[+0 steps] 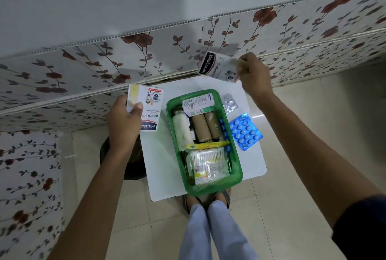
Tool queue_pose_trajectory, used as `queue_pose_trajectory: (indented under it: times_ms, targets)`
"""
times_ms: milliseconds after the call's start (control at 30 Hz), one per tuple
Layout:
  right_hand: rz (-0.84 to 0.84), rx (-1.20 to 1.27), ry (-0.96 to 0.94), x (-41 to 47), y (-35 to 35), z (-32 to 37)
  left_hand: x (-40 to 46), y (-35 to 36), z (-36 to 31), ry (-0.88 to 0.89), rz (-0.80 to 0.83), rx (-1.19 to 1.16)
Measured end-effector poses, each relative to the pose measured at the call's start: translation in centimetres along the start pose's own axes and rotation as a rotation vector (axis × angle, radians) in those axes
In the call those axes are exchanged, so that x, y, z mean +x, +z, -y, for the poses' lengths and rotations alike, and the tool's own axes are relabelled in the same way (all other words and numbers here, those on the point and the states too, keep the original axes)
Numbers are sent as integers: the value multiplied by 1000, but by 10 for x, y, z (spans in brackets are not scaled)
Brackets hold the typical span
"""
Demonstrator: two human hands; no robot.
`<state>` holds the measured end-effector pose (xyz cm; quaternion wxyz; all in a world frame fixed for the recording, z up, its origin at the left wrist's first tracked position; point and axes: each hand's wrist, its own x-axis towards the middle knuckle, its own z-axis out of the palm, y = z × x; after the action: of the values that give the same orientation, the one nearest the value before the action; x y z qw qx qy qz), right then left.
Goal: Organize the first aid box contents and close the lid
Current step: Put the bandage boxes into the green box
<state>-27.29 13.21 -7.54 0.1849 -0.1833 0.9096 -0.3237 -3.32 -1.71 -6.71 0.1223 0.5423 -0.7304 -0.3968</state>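
A green first aid box stands open on a small white table. Inside lie a white gauze roll, two brown bandage rolls, a white medicine carton and a pack of cotton buds. My left hand holds a Hansaplast plaster packet left of the box. My right hand holds a second Hansaplast packet up beyond the box's far end. No lid is visible.
A blue blister strip and a silver blister strip lie on the table right of the box. A flowered panel runs behind the table. A dark bin sits at the left, and my feet stand under the table's near edge.
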Motion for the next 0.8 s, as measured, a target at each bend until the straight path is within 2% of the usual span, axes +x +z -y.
queue_pose_trajectory:
  times_ms: [67,100,200,267,367,467,567,700,800]
  targets:
    - [-68,73,-141,-34,-17,16,-7,1,-1,-7,-4,-14]
    - [-13,81,-188,-50,-20,23,-11,2,-1,-13,-15,-23]
    - [319,-66,-259,-80,-3,33,-16,2,-2,-53,-85,-94]
    - [407,-208,-314,-86,17,29,-17,1,0,-63,-114,-138]
    - [323,-443,-416,-91,40,17,-17,-2,3,-37,-90,-142]
    - [190,-518,-510,-99,48,7,-20,-5,5,-16,-65,-139]
    - [250,-546,-615,-106,52,1,-22,-6,4,-3,-58,-137]
    - [362,-680,-666,-106,47,-4,-25,-3,-1,8,-35,-122]
    - [385,-758,-712,-108,44,-5,-27,-1,-5,22,-10,-128]
